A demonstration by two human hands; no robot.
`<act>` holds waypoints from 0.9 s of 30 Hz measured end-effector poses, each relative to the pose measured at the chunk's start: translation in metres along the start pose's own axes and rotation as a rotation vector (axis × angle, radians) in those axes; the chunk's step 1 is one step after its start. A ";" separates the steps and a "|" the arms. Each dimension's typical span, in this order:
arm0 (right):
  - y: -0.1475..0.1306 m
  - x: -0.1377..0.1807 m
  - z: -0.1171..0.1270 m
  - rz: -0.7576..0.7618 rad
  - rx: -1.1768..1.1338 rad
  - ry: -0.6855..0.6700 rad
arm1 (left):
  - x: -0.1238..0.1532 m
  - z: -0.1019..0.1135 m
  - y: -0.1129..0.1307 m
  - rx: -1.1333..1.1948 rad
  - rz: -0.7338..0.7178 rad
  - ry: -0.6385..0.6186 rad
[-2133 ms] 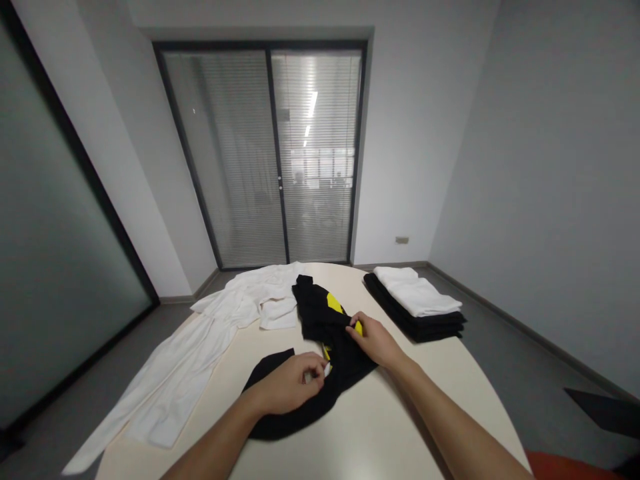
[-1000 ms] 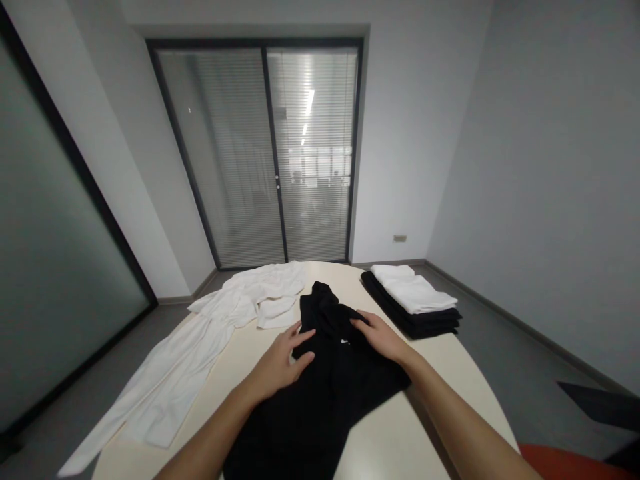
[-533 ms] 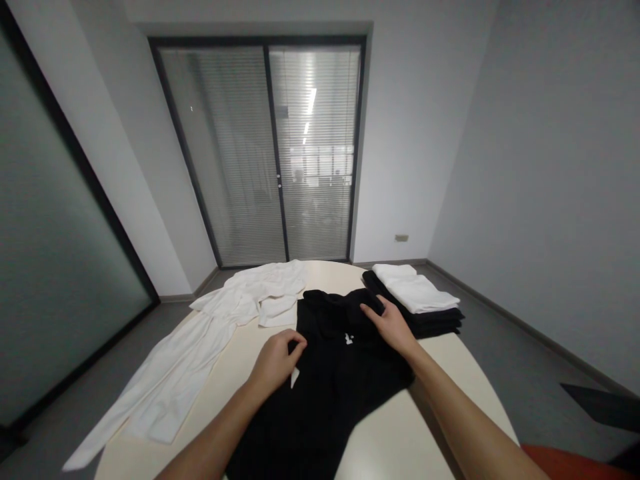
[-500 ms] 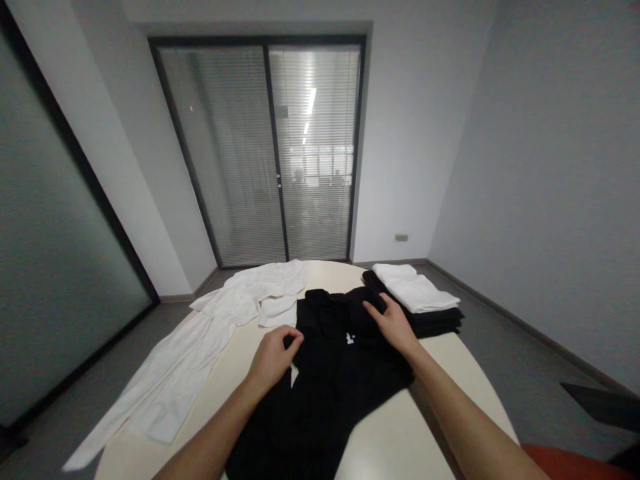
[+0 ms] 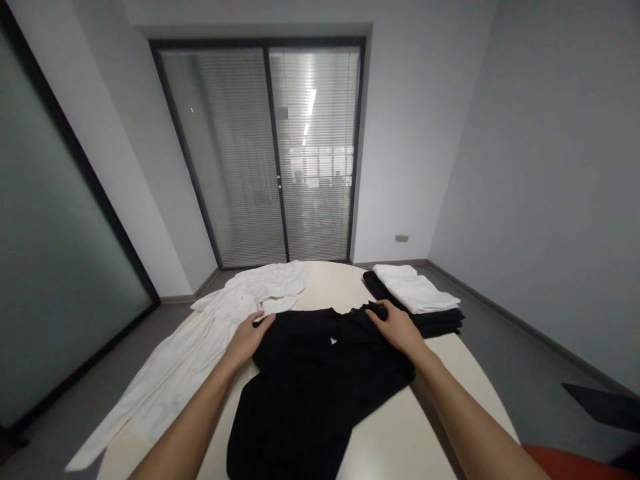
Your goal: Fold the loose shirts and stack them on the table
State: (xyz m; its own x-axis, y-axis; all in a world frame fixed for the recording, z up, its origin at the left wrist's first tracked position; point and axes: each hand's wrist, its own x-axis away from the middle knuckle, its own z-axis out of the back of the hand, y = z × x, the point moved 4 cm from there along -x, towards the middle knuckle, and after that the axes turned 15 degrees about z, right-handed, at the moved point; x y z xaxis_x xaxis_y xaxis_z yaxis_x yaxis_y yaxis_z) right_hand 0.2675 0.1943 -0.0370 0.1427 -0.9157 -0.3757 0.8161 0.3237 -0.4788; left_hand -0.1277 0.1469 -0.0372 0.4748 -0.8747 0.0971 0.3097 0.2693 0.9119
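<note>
A black T-shirt (image 5: 305,380) with a small white mark on its chest lies spread over the table, its neckline toward the far side. My left hand (image 5: 250,337) grips it at the upper left shoulder, thumb and fingers closed on the cloth. At the upper right shoulder my right hand (image 5: 395,325) pinches a bunch of the same black fabric. The shirt's lower end runs out of view at the bottom.
A white long-sleeved garment (image 5: 200,340) lies loosely along the left of the round pale table (image 5: 333,287). Back right, a folded white garment (image 5: 420,289) tops a stack of folded black clothes (image 5: 440,323). Something red (image 5: 575,463) shows at lower right.
My left hand has moved left and taken the T-shirt's left shoulder outward. The bunched collar area now lies flatter and wider. My right hand has shifted slightly, still holding the right shoulder.
</note>
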 end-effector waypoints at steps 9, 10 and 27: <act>-0.001 -0.001 0.006 0.061 -0.043 0.063 | 0.022 -0.009 -0.004 -0.801 -0.146 0.137; 0.000 -0.002 0.011 0.063 -0.074 0.141 | 0.020 -0.002 0.001 -0.747 -0.174 0.190; -0.004 -0.006 0.030 0.238 -0.167 0.312 | -0.032 0.041 -0.017 -0.083 -0.080 0.420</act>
State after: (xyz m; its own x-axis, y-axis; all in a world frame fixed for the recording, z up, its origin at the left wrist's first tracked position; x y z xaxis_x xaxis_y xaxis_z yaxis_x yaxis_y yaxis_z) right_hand 0.2806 0.1915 -0.0088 0.1192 -0.7028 -0.7013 0.6751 0.5753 -0.4618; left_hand -0.1821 0.1533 -0.0398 0.7348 -0.6594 -0.1591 0.4165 0.2535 0.8731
